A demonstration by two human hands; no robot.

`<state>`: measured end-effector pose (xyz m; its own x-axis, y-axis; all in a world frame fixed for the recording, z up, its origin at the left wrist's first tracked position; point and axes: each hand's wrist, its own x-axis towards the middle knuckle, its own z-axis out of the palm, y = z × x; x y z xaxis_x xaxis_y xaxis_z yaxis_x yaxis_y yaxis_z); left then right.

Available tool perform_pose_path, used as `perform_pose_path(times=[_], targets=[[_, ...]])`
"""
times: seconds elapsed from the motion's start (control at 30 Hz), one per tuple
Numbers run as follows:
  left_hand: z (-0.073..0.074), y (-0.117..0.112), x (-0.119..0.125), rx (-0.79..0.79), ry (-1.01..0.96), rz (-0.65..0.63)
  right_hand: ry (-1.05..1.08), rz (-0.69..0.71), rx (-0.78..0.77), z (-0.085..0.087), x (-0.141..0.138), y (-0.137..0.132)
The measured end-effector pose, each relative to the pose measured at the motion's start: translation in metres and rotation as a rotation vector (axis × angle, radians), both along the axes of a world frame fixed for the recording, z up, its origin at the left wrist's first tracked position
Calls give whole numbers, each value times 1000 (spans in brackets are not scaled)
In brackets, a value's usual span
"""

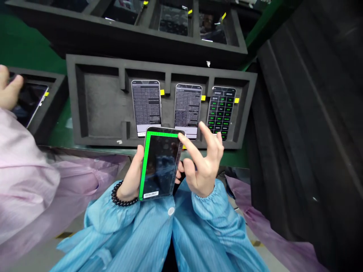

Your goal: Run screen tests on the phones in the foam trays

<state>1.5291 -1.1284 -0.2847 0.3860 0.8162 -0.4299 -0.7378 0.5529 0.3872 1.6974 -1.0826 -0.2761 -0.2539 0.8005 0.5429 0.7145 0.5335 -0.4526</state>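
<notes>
"Green lines the top and left edges of the screen on the held phone (161, 162); small outlined boxes run down its right edge."

"Where is it?"

"Make it the clock's centre. In this view its top end overlaps the near rim of a dark grey tray (96, 62)."

"And the hands?"

"At nine o'clock, the left hand (132, 172) grips it, thumb on one long edge, fingertips round the other; a black coiled bracelet (116, 197) circles the wrist. At three, the right hand (202, 166) grasps nothing, fingers spread, its index fingertip at the screen's top right corner. I cannot tell whether it presses."

"What lies in the tray?"

"A phone with lines of text (146, 105) between eleven and twelve, a second text-filled phone (188, 107) at one, and a phone with a grid of green labels (221, 111) at two."

"Anyone else?"

"Towards ten o'clock, a co-worker's hand (10, 88) above a pink sleeve (22, 170), beside a dark-screened phone (30, 100)."
</notes>
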Motion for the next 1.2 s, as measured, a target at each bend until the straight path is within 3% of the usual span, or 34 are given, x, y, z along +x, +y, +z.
perform_pose_path(times=[0.17, 0.27, 0.4, 0.57, 0.8, 0.97, 1.2], targets=[[15, 7, 1, 90, 22, -37, -3, -51, 38, -1, 8, 2], [14, 6, -2, 67, 50, 12, -18, 5, 74, 1, 6, 5], [10, 3, -10, 30, -4, -40, -5, 89, 116, 0, 8, 2], [15, 11, -16, 48, 2, 17, 1, 260, 175, -9, 12, -24], [26, 25, -20, 64, 75, 65, 163, 482, 119, -26, 12, -63], [28, 26, -20, 61, 83, 72, 161, 331, 50, -19, 14, -57], [21, 18, -21, 76, 40, 62, -72, 202, -7, -20, 6, -36]])
